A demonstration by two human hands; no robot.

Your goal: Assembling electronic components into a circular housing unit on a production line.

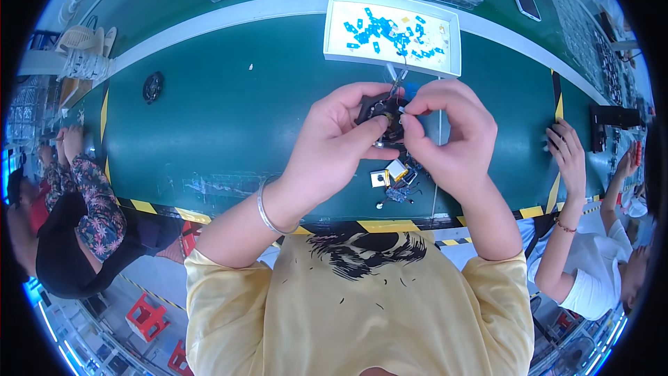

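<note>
My left hand is closed around a round black housing with wires and small parts inside, held above the green bench. Pinched between the thumb and forefinger of my right hand is a small pale piece at the housing's right edge, too small to name. Thin wires stick up from the housing's far side. Just below my hands lie flat silver battery cells and a tangle of small circuit boards with wires. Parts of the housing are hidden by my fingers.
A white tray of small blue pieces stands beyond my hands. Another round black part lies far left. Striped tape edges the green bench. People sit at both sides, one person's hand resting at the right.
</note>
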